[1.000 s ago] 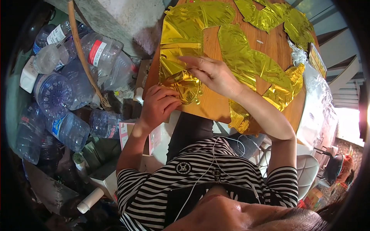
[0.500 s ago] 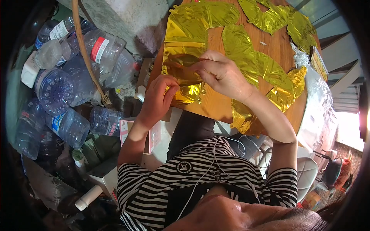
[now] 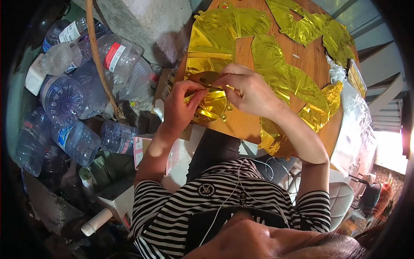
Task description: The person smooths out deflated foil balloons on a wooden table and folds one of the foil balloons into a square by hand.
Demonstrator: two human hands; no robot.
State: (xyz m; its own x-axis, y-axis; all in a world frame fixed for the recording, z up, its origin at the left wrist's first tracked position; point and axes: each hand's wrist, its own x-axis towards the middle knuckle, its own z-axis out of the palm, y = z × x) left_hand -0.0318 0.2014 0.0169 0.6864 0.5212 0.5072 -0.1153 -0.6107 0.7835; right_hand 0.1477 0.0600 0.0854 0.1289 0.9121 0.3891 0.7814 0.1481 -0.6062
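While my left hand (image 3: 183, 103) pinches the crumpled gold foil balloon (image 3: 210, 101) at the counter (image 3: 241, 125) edge, centre frame, my right hand (image 3: 250, 88) pinches a thin yellow straw (image 3: 231, 88), pointing left into the foil between both hands.

Taking the wooden tabletop (image 3: 310, 64) as landmark: most of its surface is covered by flat gold foil balloons (image 3: 280, 73), leaving a bare strip of wood down the middle and another along the near edge, just right of the right hand (image 3: 250, 93). Off its left edge, a grey concrete block (image 3: 142, 21) and heaped empty plastic bottles (image 3: 77, 95) crowd close. At its right edge, crinkled clear wrapping (image 3: 358, 116) blocks the way.
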